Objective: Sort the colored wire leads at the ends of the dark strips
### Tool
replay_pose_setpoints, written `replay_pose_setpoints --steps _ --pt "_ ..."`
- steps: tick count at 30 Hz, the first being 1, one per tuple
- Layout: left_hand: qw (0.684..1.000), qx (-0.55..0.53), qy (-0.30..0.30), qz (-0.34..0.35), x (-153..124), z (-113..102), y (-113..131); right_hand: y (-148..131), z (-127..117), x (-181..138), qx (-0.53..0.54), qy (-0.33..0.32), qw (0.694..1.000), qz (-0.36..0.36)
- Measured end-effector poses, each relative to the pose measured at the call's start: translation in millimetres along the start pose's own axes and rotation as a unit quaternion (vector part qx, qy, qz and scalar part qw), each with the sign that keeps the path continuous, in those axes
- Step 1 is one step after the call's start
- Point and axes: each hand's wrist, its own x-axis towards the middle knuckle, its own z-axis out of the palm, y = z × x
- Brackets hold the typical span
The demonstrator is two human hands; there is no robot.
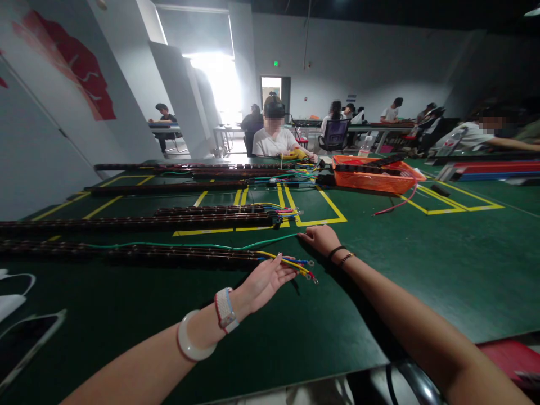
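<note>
My left hand (264, 281) is palm up with its fingers spread, lying under a bundle of coloured wires with ring terminals (295, 264) at the end of a long dark strip (126, 253) on the green table (295, 332). My right hand (321, 239) rests on the table farther out, fingers curled at the end of a loose green wire (189, 246) that runs along the strip. Whether it pinches the wire I cannot tell.
More long dark strips with wire ends (177, 216) lie beyond. An orange basket (371, 175) stands far right of centre by a red wire (394, 207). A phone (25, 340) lies at the left edge. A seated person (274, 138) works across the table; others sit behind.
</note>
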Motion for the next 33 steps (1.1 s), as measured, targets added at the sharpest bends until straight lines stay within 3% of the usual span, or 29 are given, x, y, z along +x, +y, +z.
replay_pose_setpoints --steps 8,11,13,17,24,26,28,33 --pt "1.0 0.001 -0.013 0.001 2.0 -3.5 -1.4 -0.2 -9.1 -12.8 -0.003 0.003 1.0 -0.019" --pt "1.0 0.003 0.001 0.0 1.9 -2.8 -1.4 0.0 -18.8 -20.0 -0.006 0.045 0.997 -0.069" --pt "1.0 0.002 0.003 0.0 1.5 -1.9 -0.9 2.0 -28.1 -27.4 0.013 0.076 0.987 -0.141" --pt "1.0 0.01 -0.029 0.003 0.7 -2.1 -0.3 4.9 -46.5 -46.5 0.022 0.127 0.932 -0.34" --pt "0.999 0.018 -0.051 0.007 1.0 -5.0 -1.1 -12.2 -51.7 -62.5 -0.046 0.171 0.85 -0.496" --pt "0.999 0.014 -0.046 0.006 0.8 -4.5 -0.9 -14.4 -49.2 -62.0 -0.049 0.192 0.841 -0.503" --pt "0.999 0.013 -0.042 0.005 0.0 -3.2 -0.3 -13.2 -46.6 -60.7 -0.05 0.207 0.851 -0.479" --pt "0.999 0.005 -0.038 0.003 -2.5 -0.2 1.4 -5.2 -41.4 -53.0 -0.016 0.229 0.922 -0.311"
